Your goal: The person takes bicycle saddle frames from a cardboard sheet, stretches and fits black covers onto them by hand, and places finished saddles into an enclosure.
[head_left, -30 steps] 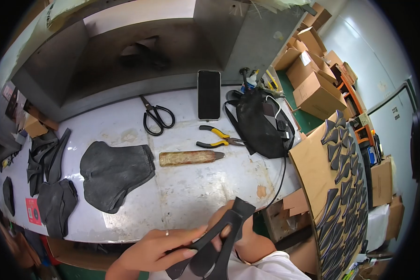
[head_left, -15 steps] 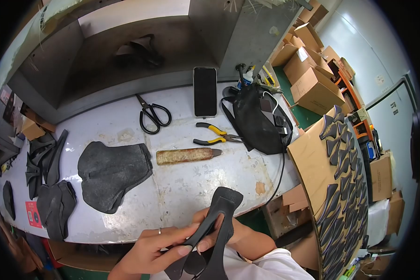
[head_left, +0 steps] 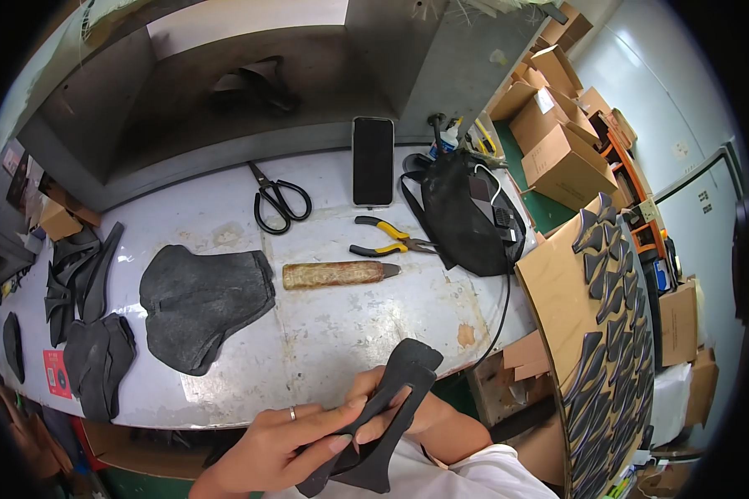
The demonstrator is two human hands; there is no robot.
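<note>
A black, leather-like piece point(head_left: 413, 366) with a long slot between two arms is held over the table's front edge, tilted. My left hand point(head_left: 295, 441), with a ring on one finger, pinches one arm of the piece between thumb and fingers. Behind the piece, my right hand point(head_left: 429, 416) grips it; its thumb shows at the slot and other fingers are partly hidden. Farther back on the table lie a stack of flat black pieces point(head_left: 204, 303) and a knife with a wrapped handle point(head_left: 337, 274). Yellow-black pliers point(head_left: 391, 237) rest beyond the knife.
Black-handled scissors point(head_left: 279, 204) and a phone point(head_left: 373, 162) lie near a grey metal shelf unit point(head_left: 250, 158). A black bag point(head_left: 466, 216) with a cable sits right. More black pieces point(head_left: 100, 358) lie left. A cardboard panel point(head_left: 549, 274) carries many dark pieces.
The black piece has turned and tipped in my hands, so its slot and lower arm look different. Both hands keep their hold. The whole view has shifted slightly.
</note>
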